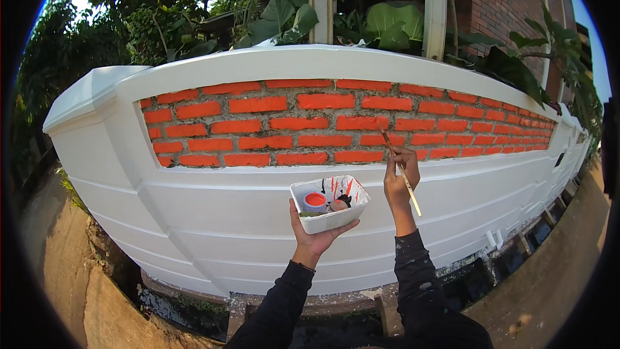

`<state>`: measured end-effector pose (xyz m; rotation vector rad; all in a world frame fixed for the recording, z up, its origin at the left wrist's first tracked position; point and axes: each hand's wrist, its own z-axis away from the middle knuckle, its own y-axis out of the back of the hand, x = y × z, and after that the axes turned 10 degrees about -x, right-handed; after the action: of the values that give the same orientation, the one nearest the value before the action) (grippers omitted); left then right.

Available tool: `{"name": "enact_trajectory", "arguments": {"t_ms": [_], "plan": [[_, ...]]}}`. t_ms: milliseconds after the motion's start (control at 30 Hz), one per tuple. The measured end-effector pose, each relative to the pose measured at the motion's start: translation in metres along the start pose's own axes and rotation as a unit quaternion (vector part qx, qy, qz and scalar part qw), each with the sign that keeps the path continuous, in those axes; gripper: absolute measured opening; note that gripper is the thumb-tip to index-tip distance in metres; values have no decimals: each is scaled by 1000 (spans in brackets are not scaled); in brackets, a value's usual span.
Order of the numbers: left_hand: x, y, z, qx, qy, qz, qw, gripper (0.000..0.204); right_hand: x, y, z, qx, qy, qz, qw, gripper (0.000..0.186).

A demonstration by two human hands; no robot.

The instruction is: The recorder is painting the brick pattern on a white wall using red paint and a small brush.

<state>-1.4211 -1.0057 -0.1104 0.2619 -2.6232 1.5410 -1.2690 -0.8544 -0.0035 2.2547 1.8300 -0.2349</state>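
Observation:
My right hand (402, 173) pinches a thin paintbrush (409, 187) with a pale wooden handle. Its bristle end points up and touches, or nearly touches, the orange bricks (362, 123) in the wall's recessed panel. Cupped under a white rectangular tub (330, 221), my left hand (315, 238) holds it up in front of the wall. Inside the tub sit a small cup of orange paint (314, 200) and a second small round thing (338, 205) beside something dark. Orange and black streaks mark the tub's inner wall. Grey mortar lines run between the painted bricks.
The white wall (245, 220) curves across the view, with a ledge (278, 59) above the brick panel. Large-leaved plants (394, 22) and pale posts (434, 13) rise behind it. Along its foot runs a dark ditch (323, 333) with concrete crosspieces; pavement (116, 310) lies at left.

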Motion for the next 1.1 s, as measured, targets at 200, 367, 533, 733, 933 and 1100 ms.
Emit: {"name": "enact_trajectory", "arguments": {"t_ms": [200,367,533,733,933,1100], "plan": [[-2,7,3,-9,1,13,1000,112,-16,-23,3,-68,56,-58,994,21],[-1,6,4,-22,3,2,1000,112,9,4,-4,-6,-30,-42,999,18],[4,9,7,-36,-3,-1,999,112,4,8,0,14,14,5,1000,20],[5,8,9,-28,-8,17,999,111,-9,-7,-2,-21,22,-35,999,21],[6,7,8,-31,-8,17,999,112,-1,4,-2,-55,69,-16,996,20],[8,8,10,-39,-8,2,999,113,9,9,0,20,28,43,998,21]]}}
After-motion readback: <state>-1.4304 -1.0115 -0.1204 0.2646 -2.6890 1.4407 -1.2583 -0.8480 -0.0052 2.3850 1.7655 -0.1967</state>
